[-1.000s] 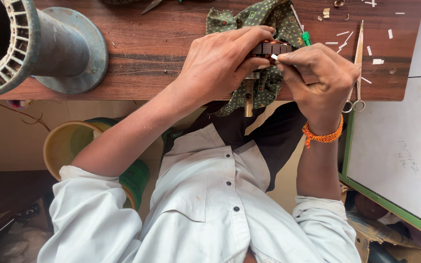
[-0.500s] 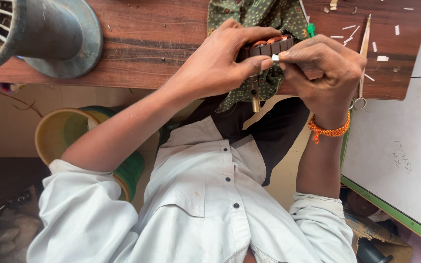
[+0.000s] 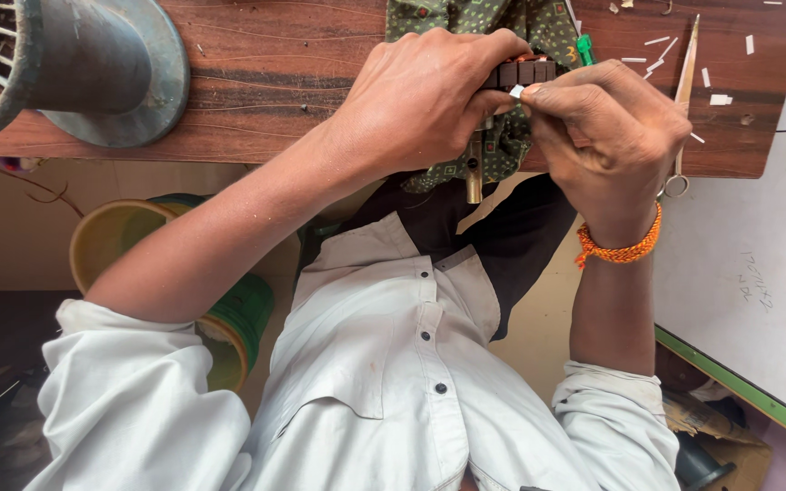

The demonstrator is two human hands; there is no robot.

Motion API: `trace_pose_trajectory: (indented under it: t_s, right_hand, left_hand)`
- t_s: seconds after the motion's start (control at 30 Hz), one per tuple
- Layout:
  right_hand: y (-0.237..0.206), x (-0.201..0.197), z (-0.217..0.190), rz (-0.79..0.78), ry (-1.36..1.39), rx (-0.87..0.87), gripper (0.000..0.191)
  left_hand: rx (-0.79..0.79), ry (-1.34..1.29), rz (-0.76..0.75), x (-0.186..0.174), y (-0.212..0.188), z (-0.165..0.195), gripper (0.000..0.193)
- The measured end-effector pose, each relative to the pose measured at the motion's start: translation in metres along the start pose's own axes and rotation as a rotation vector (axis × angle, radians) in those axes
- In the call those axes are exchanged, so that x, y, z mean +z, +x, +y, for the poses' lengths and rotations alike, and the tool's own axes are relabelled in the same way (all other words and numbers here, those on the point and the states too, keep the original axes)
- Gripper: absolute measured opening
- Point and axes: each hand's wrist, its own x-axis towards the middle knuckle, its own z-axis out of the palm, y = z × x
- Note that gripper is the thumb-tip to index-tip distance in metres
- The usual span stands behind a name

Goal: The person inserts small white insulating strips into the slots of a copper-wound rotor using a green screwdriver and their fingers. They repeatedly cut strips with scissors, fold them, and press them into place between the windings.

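Seen from above, the left hand [image 3: 420, 105] grips a dark slotted block [image 3: 522, 71] over the wooden bench [image 3: 275, 64] and green cloth [image 3: 466, 18] — fingers closed round it. The right hand [image 3: 607, 132] pinches a small white strip [image 3: 517, 91] against the block. A loosened pinch could probably drop the strip among the scraps.

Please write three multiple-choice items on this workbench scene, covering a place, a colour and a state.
1. Where does the grey spool stand?
A. at the wooden table's far left
B. on the floor
C. on the white board

2. What colour is the wrist band?
A. blue
B. orange
C. black

3. How is the dark slotted part held?
A. lying loose
B. gripped by the left hand while the right hand pinches a small white strip against it
C. clamped in a vice

Answers: 1 A, it sits on the tabletop; 2 B, orange cord on the right wrist; 3 B, both hands meet there.
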Motion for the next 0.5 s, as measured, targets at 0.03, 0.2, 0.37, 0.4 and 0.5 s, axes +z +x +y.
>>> trace_pose_trajectory:
  t_s: [0.03, 0.2, 0.37, 0.4, 0.5]
  right_hand:
    - [0.001, 0.001, -0.001, 0.004, -0.023, -0.011, 0.023]
    - [0.000, 0.003, -0.010, 0.012, -0.077, -0.016, 0.026]
    - [-0.003, 0.002, -0.018, 0.009, -0.144, -0.006, 0.024]
    - [-0.003, 0.002, -0.019, 0.006, -0.158, -0.006, 0.024]
    - [-0.004, 0.002, -0.018, 0.002, -0.189, -0.020, 0.024]
  left_hand:
    - [0.016, -0.001, 0.000, -0.001, 0.000, -0.001, 0.035]
    - [0.060, 0.035, -0.010, 0.001, 0.004, -0.003, 0.033]
    - [0.054, 0.093, -0.043, 0.004, 0.007, -0.001, 0.029]
    - [0.060, 0.091, -0.037, 0.005, 0.008, -0.001, 0.028]
    - [0.073, 0.098, -0.017, 0.006, 0.011, -0.001, 0.028]
